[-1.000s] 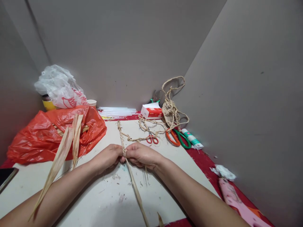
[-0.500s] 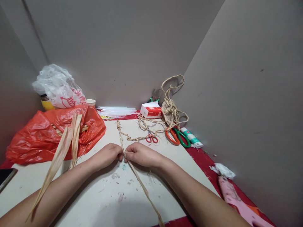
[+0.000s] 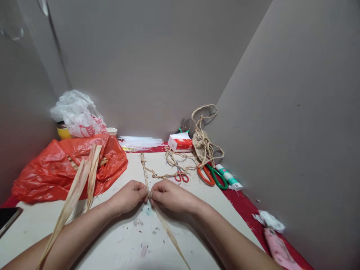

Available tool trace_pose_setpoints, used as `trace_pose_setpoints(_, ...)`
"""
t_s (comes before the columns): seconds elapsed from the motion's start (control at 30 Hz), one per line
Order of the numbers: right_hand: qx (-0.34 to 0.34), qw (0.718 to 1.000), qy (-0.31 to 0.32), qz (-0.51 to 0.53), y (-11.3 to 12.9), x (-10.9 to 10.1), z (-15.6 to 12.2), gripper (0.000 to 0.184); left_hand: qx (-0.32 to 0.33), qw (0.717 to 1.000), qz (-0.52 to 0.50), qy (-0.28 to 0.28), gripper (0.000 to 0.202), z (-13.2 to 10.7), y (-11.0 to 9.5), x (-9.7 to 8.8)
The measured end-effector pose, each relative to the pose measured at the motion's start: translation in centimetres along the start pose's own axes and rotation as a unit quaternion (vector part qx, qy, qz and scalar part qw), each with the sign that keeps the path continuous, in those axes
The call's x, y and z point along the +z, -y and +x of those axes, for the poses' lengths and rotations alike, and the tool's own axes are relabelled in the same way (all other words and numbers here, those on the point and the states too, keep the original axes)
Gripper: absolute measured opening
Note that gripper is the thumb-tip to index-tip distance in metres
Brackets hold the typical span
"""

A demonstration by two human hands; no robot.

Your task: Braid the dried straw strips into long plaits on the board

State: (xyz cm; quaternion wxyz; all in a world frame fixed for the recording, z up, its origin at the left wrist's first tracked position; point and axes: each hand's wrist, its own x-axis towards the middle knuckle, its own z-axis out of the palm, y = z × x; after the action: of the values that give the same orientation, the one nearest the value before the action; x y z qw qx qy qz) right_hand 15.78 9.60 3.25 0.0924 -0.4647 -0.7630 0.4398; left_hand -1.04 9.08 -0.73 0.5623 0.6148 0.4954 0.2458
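Both hands meet at the middle of the white board, fingertips nearly touching. My left hand pinches the straw cord, a thin twisted strand that runs away from me. From the other side my right hand grips the same cord, thumb against the fingers. A loose flat fibre strip trails from under my right hand toward me. The far cord joins a longer length leading right to a tangled coil of straw rope. Wide dry leaf strips drape over my left forearm.
A red plastic bag with leaf strips lies at left, a phone nearer me. Red-handled scissors, larger orange and green handles, a tube and a red-white box stand right. Grey walls enclose the table.
The view has tilted upward, so everything sits lower in the picture. Both hands keep hold of the cord, and the trailing fibre strip looks wider and has shifted slightly.
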Motion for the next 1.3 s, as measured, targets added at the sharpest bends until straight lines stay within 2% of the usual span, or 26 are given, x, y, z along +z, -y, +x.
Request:
trace_pose_setpoints(0.1,0.036,0.998,0.026,0.044,0.0,1.3,0.2,0.023,0.007,1.0,-0.023,0.004,0.024,-0.1,0.0,0.3)
trace_pose_setpoints(0.17,0.057,0.998,0.023,0.027,0.1,2.2,0.1,0.025,0.008,0.999,-0.039,0.0,0.025,-0.3,-0.1,0.4)
trace_pose_setpoints(0.23,0.053,0.998,-0.005,-0.024,0.5,2.8,-0.4,0.026,0.001,0.999,-0.045,-0.014,0.024,-0.5,-0.4,0.4)
trace_pose_setpoints(0.33,0.0,0.991,-0.062,-0.12,1.4,2.9,-1.4,0.023,-0.004,0.998,-0.057,-0.017,0.023,-0.8,-0.7,0.3)
trace_pose_setpoints(0.4,-0.031,0.99,-0.022,-0.134,1.7,2.2,-2.0,0.022,-0.012,0.997,-0.078,-0.001,0.021,-0.9,-0.9,0.1)
trace_pose_setpoints(0.47,-0.026,0.996,0.026,-0.08,1.6,1.2,-2.0,0.025,-0.024,0.994,-0.104,0.024,0.02,-1.0,-0.9,-0.1)
trace_pose_setpoints(0.5,-0.014,0.999,0.012,-0.042,1.4,0.7,-1.8,0.027,-0.029,0.992,-0.116,0.036,0.021,-1.0,-0.9,-0.2)
trace_pose_setpoints(0.6,-0.004,0.99,-0.134,0.038,0.4,-0.4,-0.6,0.033,-0.031,0.987,-0.143,0.059,0.021,-1.0,-0.9,-0.5)
trace_pose_setpoints(0.63,-0.009,0.987,-0.152,0.059,0.1,-0.4,-0.1,0.034,-0.03,0.987,-0.147,0.063,0.021,-1.0,-0.8,-0.6)
trace_pose_setpoints(0.67,-0.014,0.986,-0.141,0.083,-0.1,-0.3,0.3,0.034,-0.026,0.986,-0.148,0.066,0.022,-1.0,-0.8,-0.6)
trace_pose_setpoints(0.73,-0.005,0.987,-0.059,0.148,-0.5,0.5,0.9,0.035,-0.017,0.986,-0.149,0.077,0.023,-1.0,-0.8,-0.6)
trace_pose_setpoints(0.8,0.024,0.976,0.019,0.215,-0.8,1.4,1.3,0.035,-0.007,0.985,-0.148,0.086,0.024,-1.1,-0.9,-0.7)
trace_pose_setpoints(0.87,0.042,0.964,0.052,0.256,-1.0,1.8,1.4,0.036,-0.004,0.985,-0.149,0.087,0.025,-1.1,-1.0,-0.7)
trace_pose_setpoints(1.07,0.039,0.977,0.04,0.207,-1.6,0.9,1.4,0.038,0.001,0.99,-0.115,0.085,0.025,-1.1,-1.1,-1.0)
trace_pose_setpoints(1.2,0.045,0.977,0.04,0.203,-1.9,0.6,1.6,0.031,0.034,0.998,-0.004,0.052,0.024,-1.0,-1.0,-1.2)
trace_pose_setpoints(1.3,0.058,0.974,0.026,0.218,-1.7,0.9,1.6,0.023,0.068,0.992,0.092,0.044,0.025,-1.1,-1.2,-1.6)
